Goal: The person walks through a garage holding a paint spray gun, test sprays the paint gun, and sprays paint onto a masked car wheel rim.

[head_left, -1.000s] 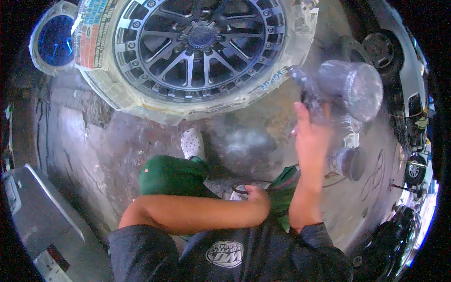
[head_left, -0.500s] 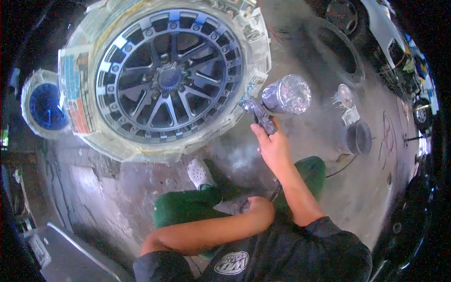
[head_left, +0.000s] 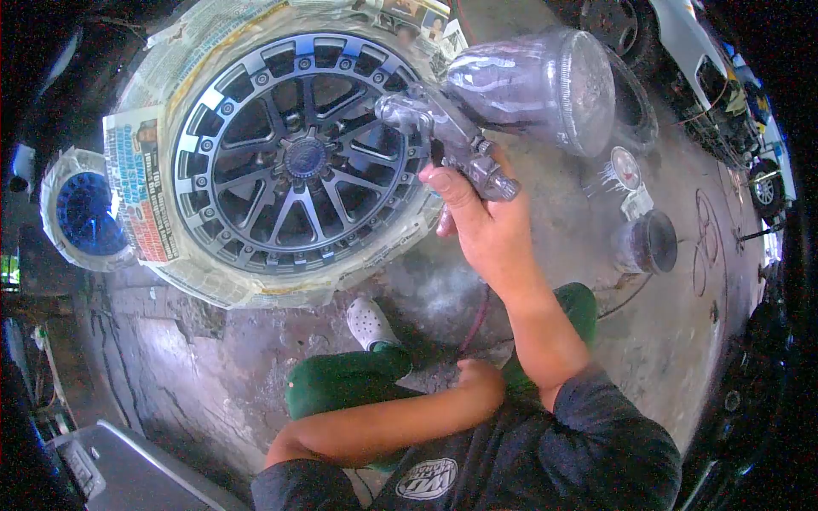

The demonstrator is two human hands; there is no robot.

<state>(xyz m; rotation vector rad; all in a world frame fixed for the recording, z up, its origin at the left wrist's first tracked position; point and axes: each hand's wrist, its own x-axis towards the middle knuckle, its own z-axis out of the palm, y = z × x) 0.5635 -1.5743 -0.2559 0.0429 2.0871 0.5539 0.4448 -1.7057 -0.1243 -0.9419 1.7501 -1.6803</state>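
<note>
The right arm (head_left: 541, 328) reaches forward from the shoulder, bent at the elbow, forearm rising toward the work; the left arm (head_left: 383, 426) folds across the lap. The right hand (head_left: 494, 230) is wrapped around a spray gun (head_left: 460, 140), thumb up along its back. The left hand (head_left: 484, 379) rests low between the knees near a reddish hose (head_left: 479, 319); its fingers are hidden, so I cannot tell whether they grip anything.

In front of the person is a large wheel (head_left: 311, 157), dark with silvery-grey spokes and a bolted outer ring, with a bluish sheen on its hub. Newspaper and tape (head_left: 141, 183) mask its surround. The gun, grey and coated with residue, is at the wheel's right edge, nozzle (head_left: 392, 111) overlapping the rim in view. Its tilted cup (head_left: 511, 85) is cloudy and streaked whitish.
</note>
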